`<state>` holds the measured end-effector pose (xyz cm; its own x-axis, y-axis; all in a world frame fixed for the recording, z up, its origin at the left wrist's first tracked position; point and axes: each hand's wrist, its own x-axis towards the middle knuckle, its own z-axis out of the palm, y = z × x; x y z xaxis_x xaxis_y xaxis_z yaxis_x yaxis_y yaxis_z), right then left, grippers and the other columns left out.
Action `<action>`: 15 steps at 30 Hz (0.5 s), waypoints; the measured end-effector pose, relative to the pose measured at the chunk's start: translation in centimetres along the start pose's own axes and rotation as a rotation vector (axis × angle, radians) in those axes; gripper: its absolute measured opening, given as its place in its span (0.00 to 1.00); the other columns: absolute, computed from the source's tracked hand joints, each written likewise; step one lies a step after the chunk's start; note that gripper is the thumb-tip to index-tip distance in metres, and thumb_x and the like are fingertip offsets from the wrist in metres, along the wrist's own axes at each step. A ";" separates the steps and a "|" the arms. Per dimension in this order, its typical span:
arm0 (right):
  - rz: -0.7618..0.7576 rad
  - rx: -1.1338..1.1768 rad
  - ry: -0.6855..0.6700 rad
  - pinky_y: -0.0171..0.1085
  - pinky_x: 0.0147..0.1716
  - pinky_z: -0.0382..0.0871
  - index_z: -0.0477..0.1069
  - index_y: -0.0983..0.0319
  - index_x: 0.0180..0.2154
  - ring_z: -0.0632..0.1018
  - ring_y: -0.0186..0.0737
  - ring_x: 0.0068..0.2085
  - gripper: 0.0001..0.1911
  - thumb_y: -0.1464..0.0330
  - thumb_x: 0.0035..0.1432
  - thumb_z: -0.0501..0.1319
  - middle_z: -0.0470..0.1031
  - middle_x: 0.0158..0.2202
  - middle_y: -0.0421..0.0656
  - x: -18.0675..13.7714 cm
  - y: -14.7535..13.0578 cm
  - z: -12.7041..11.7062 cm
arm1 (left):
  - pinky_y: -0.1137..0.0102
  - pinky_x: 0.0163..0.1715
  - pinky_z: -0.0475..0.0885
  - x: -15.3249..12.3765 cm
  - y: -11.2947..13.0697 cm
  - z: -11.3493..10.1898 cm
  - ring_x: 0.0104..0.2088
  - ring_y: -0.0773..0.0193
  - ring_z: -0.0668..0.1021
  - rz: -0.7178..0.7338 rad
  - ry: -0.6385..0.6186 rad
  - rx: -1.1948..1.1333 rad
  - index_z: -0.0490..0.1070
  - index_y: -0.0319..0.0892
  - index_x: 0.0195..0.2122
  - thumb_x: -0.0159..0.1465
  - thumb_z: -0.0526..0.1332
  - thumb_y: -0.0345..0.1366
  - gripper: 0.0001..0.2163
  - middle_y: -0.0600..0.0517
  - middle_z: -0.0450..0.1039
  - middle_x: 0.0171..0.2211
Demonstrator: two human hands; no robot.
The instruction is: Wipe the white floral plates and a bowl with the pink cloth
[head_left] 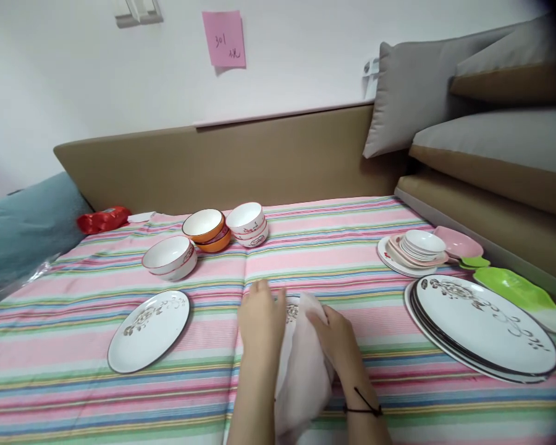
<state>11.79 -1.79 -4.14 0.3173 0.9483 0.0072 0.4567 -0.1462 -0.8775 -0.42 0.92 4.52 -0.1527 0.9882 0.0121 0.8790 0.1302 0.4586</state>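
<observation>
My left hand (259, 324) lies over the left edge of an oval white plate (291, 311) with a dark floral pattern, fingers curled round its rim. My right hand (336, 337) presses a white cloth (303, 371) onto the same plate, fingers closed on the cloth. Most of that plate is hidden under the hands and cloth. A matching oval plate (149, 330) lies alone on the striped tablecloth (333, 235) to the left.
A stack of large oval plates (484, 324) sits at the right, with small white saucers (421, 246), a pink dish (456, 241) and a green leaf dish (521, 290) behind. Bowls (169, 256), orange bowls (206, 228) and white bowls (246, 224) stand at the back left. Cushions rise at the right.
</observation>
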 end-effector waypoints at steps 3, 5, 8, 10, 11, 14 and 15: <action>0.052 0.079 -0.031 0.36 0.28 0.62 0.69 0.62 0.25 0.72 0.42 0.28 0.18 0.54 0.56 0.55 0.73 0.23 0.43 0.0 0.1 -0.3 | 0.55 0.43 0.67 0.2 -4.8 0.5 0.47 0.42 0.75 -0.254 -0.157 -0.038 0.69 0.35 0.49 0.65 0.49 0.47 0.22 0.35 0.74 0.45; 0.150 0.211 0.031 0.37 0.29 0.63 0.71 0.63 0.27 0.73 0.45 0.31 0.21 0.51 0.53 0.56 0.74 0.25 0.44 0.1 0.2 -0.6 | 0.60 0.40 0.67 -0.2 -6.0 0.7 0.44 0.46 0.76 -0.244 -0.221 -0.233 0.73 0.38 0.40 0.64 0.47 0.52 0.23 0.38 0.76 0.40; 0.290 0.577 0.122 0.37 0.32 0.68 0.72 0.64 0.39 0.75 0.47 0.36 0.25 0.50 0.50 0.59 0.78 0.34 0.46 0.2 -0.2 -0.9 | 0.65 0.36 0.69 -1.1 -5.5 0.6 0.40 0.51 0.77 -0.214 -0.307 -0.684 0.73 0.38 0.36 0.61 0.50 0.58 0.26 0.42 0.76 0.38; 0.296 0.796 0.088 0.38 0.35 0.70 0.68 0.62 0.49 0.77 0.47 0.41 0.29 0.53 0.48 0.63 0.77 0.42 0.46 0.2 -0.8 -1.0 | 0.67 0.36 0.70 -1.5 -4.6 0.5 0.40 0.54 0.77 -0.264 -0.348 -0.981 0.72 0.39 0.45 0.59 0.55 0.57 0.26 0.44 0.76 0.42; 0.271 0.853 0.050 0.39 0.37 0.71 0.66 0.60 0.52 0.77 0.47 0.42 0.32 0.55 0.47 0.65 0.77 0.45 0.46 0.2 -1.2 -1.0 | 0.67 0.37 0.71 -1.6 -4.2 0.4 0.41 0.55 0.77 -0.283 -0.328 -1.107 0.69 0.42 0.50 0.59 0.57 0.55 0.26 0.45 0.75 0.45; 0.166 0.829 -0.025 0.38 0.38 0.72 0.65 0.59 0.54 0.77 0.45 0.42 0.33 0.58 0.46 0.67 0.76 0.47 0.46 0.1 -2.4 -1.2 | 0.69 0.45 0.70 -1.5 -3.8 0.6 0.48 0.57 0.75 -0.269 -0.165 -1.285 0.69 0.43 0.52 0.60 0.58 0.51 0.23 0.46 0.73 0.51; 0.146 0.778 -0.025 0.37 0.37 0.72 0.66 0.60 0.53 0.77 0.45 0.41 0.32 0.58 0.46 0.66 0.76 0.46 0.46 0.0 -2.7 -1.3 | 0.69 0.46 0.69 -1.4 -4.0 0.6 0.49 0.56 0.74 -0.255 -0.117 -1.286 0.71 0.41 0.50 0.61 0.58 0.51 0.23 0.45 0.73 0.50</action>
<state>11.67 -1.75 -1.13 0.3061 0.9422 -0.1362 -0.3031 -0.0391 -0.9522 -3.43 -0.93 2.12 -0.1519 0.9571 -0.2469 -0.2335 0.2080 0.9499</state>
